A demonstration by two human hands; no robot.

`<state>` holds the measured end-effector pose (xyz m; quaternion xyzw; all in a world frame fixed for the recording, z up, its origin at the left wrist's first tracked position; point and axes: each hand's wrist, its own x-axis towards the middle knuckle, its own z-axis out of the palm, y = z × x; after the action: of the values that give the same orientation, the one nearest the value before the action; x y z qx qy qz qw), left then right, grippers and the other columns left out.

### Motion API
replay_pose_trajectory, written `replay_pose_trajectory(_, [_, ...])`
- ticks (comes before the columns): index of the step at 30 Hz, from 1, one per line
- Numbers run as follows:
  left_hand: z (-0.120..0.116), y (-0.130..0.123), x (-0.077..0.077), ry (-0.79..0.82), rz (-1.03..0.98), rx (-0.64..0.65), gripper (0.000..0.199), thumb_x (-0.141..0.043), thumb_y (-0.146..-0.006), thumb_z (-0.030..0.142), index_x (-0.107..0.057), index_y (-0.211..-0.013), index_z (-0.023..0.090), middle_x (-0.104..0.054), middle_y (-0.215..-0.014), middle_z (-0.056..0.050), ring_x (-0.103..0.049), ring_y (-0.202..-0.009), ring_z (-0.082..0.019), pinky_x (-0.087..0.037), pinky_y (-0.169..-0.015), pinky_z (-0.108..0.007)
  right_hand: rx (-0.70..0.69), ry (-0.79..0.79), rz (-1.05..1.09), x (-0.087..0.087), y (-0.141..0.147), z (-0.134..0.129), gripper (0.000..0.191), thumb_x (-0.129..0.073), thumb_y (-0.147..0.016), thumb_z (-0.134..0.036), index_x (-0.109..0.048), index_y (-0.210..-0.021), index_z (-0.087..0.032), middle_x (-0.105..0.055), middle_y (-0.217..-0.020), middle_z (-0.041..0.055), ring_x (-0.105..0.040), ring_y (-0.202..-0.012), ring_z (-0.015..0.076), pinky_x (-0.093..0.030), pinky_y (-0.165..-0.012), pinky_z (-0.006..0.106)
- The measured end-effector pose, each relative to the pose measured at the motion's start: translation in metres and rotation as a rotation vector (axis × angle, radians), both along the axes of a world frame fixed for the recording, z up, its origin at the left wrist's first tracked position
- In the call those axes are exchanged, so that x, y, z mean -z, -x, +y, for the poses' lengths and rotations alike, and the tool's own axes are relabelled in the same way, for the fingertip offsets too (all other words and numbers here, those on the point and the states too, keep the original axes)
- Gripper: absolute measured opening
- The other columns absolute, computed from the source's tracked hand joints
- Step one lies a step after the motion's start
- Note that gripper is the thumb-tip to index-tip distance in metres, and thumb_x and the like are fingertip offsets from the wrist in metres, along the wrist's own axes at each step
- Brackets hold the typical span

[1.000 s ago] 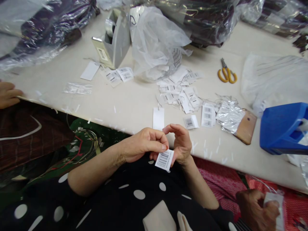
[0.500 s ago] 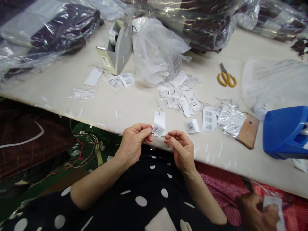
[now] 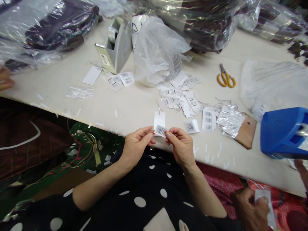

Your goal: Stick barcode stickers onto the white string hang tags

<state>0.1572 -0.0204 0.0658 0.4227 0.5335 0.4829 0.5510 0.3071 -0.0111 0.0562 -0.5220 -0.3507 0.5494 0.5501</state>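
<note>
Between my two hands is a small white barcode sticker (image 3: 160, 130), pinched at its left end by my left hand (image 3: 139, 142) and at its right end by my right hand (image 3: 181, 146). It is held over a blank white hang tag (image 3: 159, 118) with a string loop, lying at the table's front edge. To the right of the tag lies a folded barcode label (image 3: 192, 126), and beside that a label strip with several barcodes (image 3: 209, 119). A heap of printed tags (image 3: 180, 94) with strings lies just beyond.
Behind the heap stand a crumpled plastic bag (image 3: 156, 51) and a grey tape dispenser (image 3: 117, 45). Yellow-handled scissors (image 3: 225, 78), a phone (image 3: 246, 131) under clear packets and a blue dispenser (image 3: 281, 133) are at right. A co-worker's hand (image 3: 250, 207) holds a tag; another person's hand (image 3: 5, 78) shows at far left.
My right hand has closed on the sticker's right end, which only my left hand held before. The sticker is now more level. Another person's hand has appeared at the left edge.
</note>
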Motion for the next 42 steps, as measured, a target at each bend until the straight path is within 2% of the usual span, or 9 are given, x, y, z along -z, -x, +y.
replay_pose_trajectory(3, [0.002,0.011,0.014,-0.416,0.434,-0.012,0.023,-0.056,-0.081,0.022,-0.062,-0.103,0.017,-0.066,-0.098,-0.009,-0.062,-0.079,-0.015,-0.052,-0.073,-0.031,0.064,-0.007,-0.055,-0.003,-0.013,0.015,0.019,-0.073,-0.062,-0.028,-0.06,-0.069,-0.017,-0.056,-0.051,-0.005,-0.048,-0.046,0.0072,-0.038,-0.045,0.02])
replay_pose_trajectory(6, [0.01,0.017,0.03,-0.878,0.777,0.087,0.017,-0.056,-0.08,0.013,-0.065,-0.094,0.016,-0.066,-0.097,-0.01,-0.059,-0.092,-0.019,-0.05,-0.082,-0.035,0.006,0.007,-0.155,-0.007,-0.022,0.03,0.019,-0.072,-0.06,-0.028,-0.059,-0.066,-0.016,-0.054,-0.048,-0.0053,-0.045,-0.044,0.0066,-0.036,-0.043,0.02])
replay_pose_trajectory(9, [0.016,0.015,0.043,-1.076,0.897,0.188,0.02,-0.054,-0.081,0.009,-0.062,-0.099,0.015,-0.065,-0.1,-0.011,-0.056,-0.095,-0.021,-0.049,-0.082,-0.036,-0.127,0.034,-0.24,-0.009,-0.023,0.041,0.019,-0.07,-0.061,-0.03,-0.057,-0.064,-0.016,-0.052,-0.046,-0.0052,-0.045,-0.044,0.0069,-0.035,-0.043,0.02])
replay_pose_trajectory(13, [0.02,0.011,0.047,-1.131,0.945,0.254,0.02,-0.05,-0.083,0.008,-0.06,-0.099,0.013,-0.066,-0.097,-0.011,-0.056,-0.095,-0.021,-0.048,-0.08,-0.035,-0.227,0.069,-0.304,-0.007,-0.019,0.047,0.021,-0.068,-0.062,-0.033,-0.056,-0.065,-0.016,-0.051,-0.046,-0.0055,-0.043,-0.042,0.0073,-0.034,-0.042,0.02])
replay_pose_trajectory(20, [0.022,0.012,0.049,-1.116,0.968,0.294,0.018,-0.048,-0.084,0.009,-0.06,-0.097,0.013,-0.066,-0.095,-0.01,-0.055,-0.094,-0.021,-0.047,-0.079,-0.035,-0.277,0.093,-0.377,-0.003,-0.016,0.051,0.021,-0.067,-0.063,-0.036,-0.056,-0.065,-0.017,-0.051,-0.046,-0.0056,-0.042,-0.041,0.0077,-0.031,-0.04,0.02])
replay_pose_trajectory(42, [0.022,0.012,0.052,-1.104,0.956,0.279,0.019,-0.047,-0.084,0.01,-0.06,-0.097,0.014,-0.066,-0.095,-0.01,-0.054,-0.095,-0.022,-0.046,-0.079,-0.037,-0.246,0.03,-0.604,0.003,-0.009,0.051,0.015,-0.062,-0.067,-0.033,-0.058,-0.065,-0.018,-0.051,-0.046,-0.0047,-0.045,-0.042,0.0098,-0.035,-0.043,0.022])
